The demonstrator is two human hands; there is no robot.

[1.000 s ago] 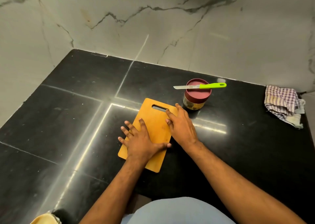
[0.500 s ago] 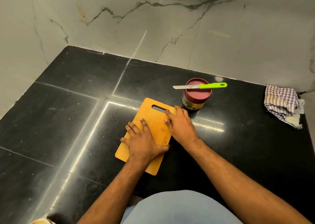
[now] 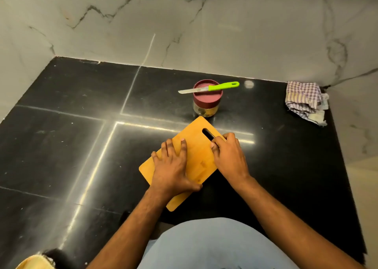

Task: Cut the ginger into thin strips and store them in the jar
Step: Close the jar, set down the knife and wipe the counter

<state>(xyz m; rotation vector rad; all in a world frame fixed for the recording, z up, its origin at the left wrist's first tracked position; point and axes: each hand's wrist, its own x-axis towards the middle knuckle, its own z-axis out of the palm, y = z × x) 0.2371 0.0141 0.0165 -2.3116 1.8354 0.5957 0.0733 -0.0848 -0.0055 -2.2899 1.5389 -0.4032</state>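
Both our hands on the cutting board, jar and knife just beyond it.

Our left hand (image 3: pixel 172 166) lies flat on the wooden cutting board (image 3: pixel 196 156), fingers spread and straight, thumb at the board's near edge. Our right hand (image 3: pixel 229 156) grips the board's right edge beside the handle slot, fingers curled over it. The board lies at an angle on the black counter (image 3: pixel 61 146). The jar (image 3: pixel 207 99), its maroon lid on, stands near the board's far corner, with the green-handled knife (image 3: pixel 210 87) lying across the lid. We see no ginger. A checked cloth (image 3: pixel 304 103) sits crumpled at the right by the marble wall (image 3: pixel 204 33).
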